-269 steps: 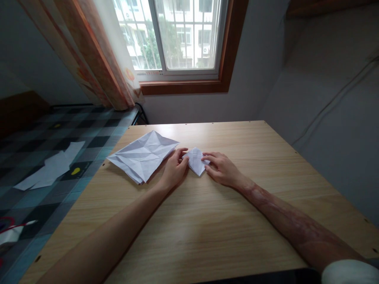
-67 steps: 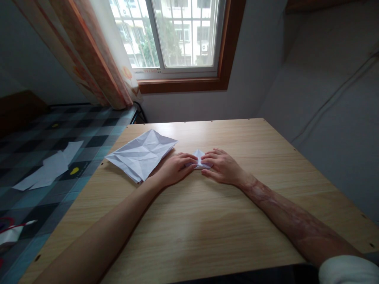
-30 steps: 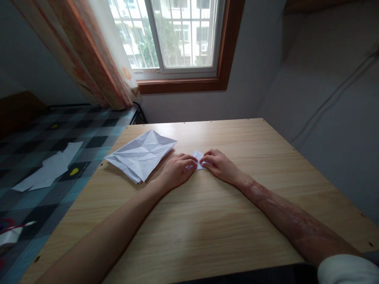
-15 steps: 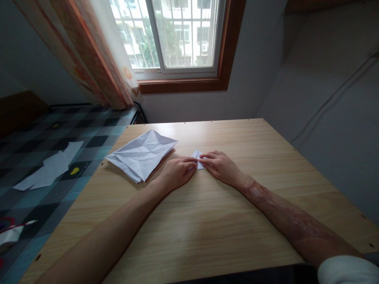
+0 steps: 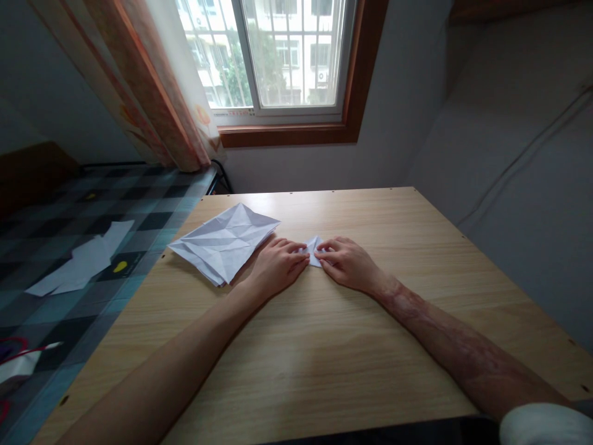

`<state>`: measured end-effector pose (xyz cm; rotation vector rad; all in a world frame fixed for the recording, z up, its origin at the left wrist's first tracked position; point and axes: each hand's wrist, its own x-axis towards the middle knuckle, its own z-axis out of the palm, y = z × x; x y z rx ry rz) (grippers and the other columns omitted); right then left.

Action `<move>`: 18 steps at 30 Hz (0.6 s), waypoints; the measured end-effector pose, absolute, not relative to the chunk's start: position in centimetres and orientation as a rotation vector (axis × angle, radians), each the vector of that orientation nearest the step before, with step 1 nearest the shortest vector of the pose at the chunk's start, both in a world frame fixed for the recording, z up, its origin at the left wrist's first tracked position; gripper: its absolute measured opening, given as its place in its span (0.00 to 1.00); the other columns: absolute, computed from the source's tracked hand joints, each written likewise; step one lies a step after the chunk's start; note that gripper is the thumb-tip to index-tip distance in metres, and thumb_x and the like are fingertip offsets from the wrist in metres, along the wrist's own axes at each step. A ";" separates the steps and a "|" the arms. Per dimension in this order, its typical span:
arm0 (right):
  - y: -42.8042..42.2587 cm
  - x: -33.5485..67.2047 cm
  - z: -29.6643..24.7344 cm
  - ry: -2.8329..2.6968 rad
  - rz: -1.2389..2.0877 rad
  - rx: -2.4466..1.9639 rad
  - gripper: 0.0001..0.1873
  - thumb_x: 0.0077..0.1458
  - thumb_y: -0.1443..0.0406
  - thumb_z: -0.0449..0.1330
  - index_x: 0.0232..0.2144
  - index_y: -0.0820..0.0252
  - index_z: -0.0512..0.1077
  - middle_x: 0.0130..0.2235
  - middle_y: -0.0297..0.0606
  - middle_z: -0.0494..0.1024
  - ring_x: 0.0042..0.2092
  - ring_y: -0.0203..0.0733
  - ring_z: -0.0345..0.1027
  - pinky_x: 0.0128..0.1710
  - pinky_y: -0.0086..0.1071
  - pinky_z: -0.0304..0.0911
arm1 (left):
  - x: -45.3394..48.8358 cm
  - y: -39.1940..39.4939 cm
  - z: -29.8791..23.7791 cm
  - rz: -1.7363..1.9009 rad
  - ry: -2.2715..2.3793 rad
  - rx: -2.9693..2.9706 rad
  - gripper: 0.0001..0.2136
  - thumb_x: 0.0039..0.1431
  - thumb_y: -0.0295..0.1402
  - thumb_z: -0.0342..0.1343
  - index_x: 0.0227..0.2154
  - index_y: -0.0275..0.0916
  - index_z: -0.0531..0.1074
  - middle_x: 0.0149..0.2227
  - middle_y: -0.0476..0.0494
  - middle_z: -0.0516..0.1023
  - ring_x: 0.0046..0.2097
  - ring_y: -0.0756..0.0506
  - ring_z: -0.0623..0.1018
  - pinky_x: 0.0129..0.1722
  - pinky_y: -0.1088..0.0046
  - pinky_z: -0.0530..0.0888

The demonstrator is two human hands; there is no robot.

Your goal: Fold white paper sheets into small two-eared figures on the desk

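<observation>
A small folded piece of white paper lies on the wooden table, mostly hidden by my fingers. My left hand lies on its left side with the fingers curled and pressed down on it. My right hand presses the right side, fingertips pinched on the fold. The two hands almost touch over the paper. A stack of creased white sheets lies just left of my left hand.
A bed with a checked blue-grey cover stands to the left with loose white paper on it. A window and a curtain are behind the table. A grey wall runs along the right.
The small paper has been folded smaller since the oldest frame. In the last second my fingers have shifted slightly on it. The view has moved a little.
</observation>
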<state>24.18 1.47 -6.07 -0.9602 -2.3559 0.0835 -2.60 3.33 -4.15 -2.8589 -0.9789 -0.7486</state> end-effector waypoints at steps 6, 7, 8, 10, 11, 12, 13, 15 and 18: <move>1.3 23.8 -5.9 -2.265 0.182 -0.957 0.07 0.69 0.67 0.65 0.42 0.52 0.85 0.45 0.42 0.85 0.48 0.51 0.77 0.54 0.47 0.71 | -2.6 3.5 -4.1 -0.760 -0.984 -2.894 0.11 0.75 0.34 0.57 0.47 0.47 0.85 0.56 0.42 0.86 0.51 0.38 0.83 0.56 0.54 0.75; 1.3 23.8 -5.9 -2.264 0.185 -0.955 0.07 0.68 0.67 0.66 0.42 0.52 0.84 0.45 0.41 0.85 0.49 0.51 0.77 0.54 0.47 0.71 | -2.6 3.4 -4.1 -0.759 -0.968 -2.910 0.11 0.75 0.33 0.57 0.47 0.47 0.85 0.54 0.42 0.86 0.50 0.39 0.83 0.54 0.55 0.75; 1.3 23.8 -5.9 -2.265 0.186 -0.953 0.07 0.67 0.68 0.66 0.43 0.51 0.84 0.46 0.41 0.85 0.49 0.51 0.77 0.55 0.47 0.71 | -2.6 3.4 -4.0 -0.758 -0.956 -2.921 0.11 0.75 0.33 0.56 0.47 0.47 0.85 0.51 0.43 0.86 0.49 0.39 0.83 0.52 0.57 0.76; 1.4 23.8 -5.9 -2.279 0.193 -0.939 0.08 0.66 0.69 0.67 0.45 0.51 0.83 0.46 0.41 0.84 0.50 0.51 0.77 0.55 0.47 0.71 | -2.5 3.3 -4.0 -0.768 -0.957 -2.924 0.12 0.76 0.33 0.55 0.46 0.45 0.85 0.49 0.43 0.87 0.47 0.41 0.83 0.49 0.59 0.76; 1.3 23.8 -5.9 -2.286 0.200 -0.930 0.08 0.65 0.69 0.67 0.45 0.52 0.83 0.46 0.41 0.84 0.50 0.51 0.77 0.55 0.47 0.71 | -2.4 3.3 -4.0 -0.784 -0.973 -2.911 0.12 0.77 0.35 0.55 0.44 0.45 0.85 0.48 0.43 0.87 0.46 0.41 0.83 0.48 0.60 0.77; 1.3 23.8 -5.9 -2.293 0.208 -0.921 0.08 0.66 0.69 0.67 0.45 0.52 0.83 0.46 0.41 0.84 0.50 0.51 0.77 0.55 0.47 0.71 | -2.4 3.2 -4.0 -0.802 -0.996 -2.891 0.12 0.77 0.37 0.56 0.43 0.45 0.85 0.47 0.43 0.87 0.44 0.41 0.83 0.48 0.60 0.77; 1.2 23.8 -5.8 -2.299 0.217 -0.910 0.08 0.66 0.68 0.67 0.45 0.52 0.83 0.46 0.42 0.83 0.49 0.51 0.77 0.55 0.47 0.71 | -2.3 3.2 -4.1 -0.815 -1.019 -2.871 0.12 0.77 0.39 0.57 0.42 0.45 0.85 0.47 0.44 0.87 0.43 0.42 0.83 0.49 0.60 0.77; 1.0 23.8 -5.6 -2.310 0.234 -0.888 0.07 0.67 0.67 0.67 0.45 0.52 0.84 0.46 0.41 0.83 0.48 0.51 0.77 0.54 0.46 0.71 | -2.2 3.2 -4.3 -0.830 -1.062 -2.835 0.12 0.75 0.43 0.60 0.41 0.45 0.85 0.47 0.44 0.88 0.43 0.42 0.83 0.50 0.59 0.77; 0.9 23.8 -5.4 -2.310 0.260 -0.861 0.08 0.69 0.66 0.65 0.45 0.51 0.84 0.46 0.41 0.83 0.48 0.50 0.76 0.53 0.46 0.72 | -2.3 3.3 -4.6 -0.839 -1.088 -2.823 0.10 0.74 0.44 0.62 0.43 0.46 0.86 0.50 0.45 0.88 0.46 0.40 0.84 0.53 0.57 0.78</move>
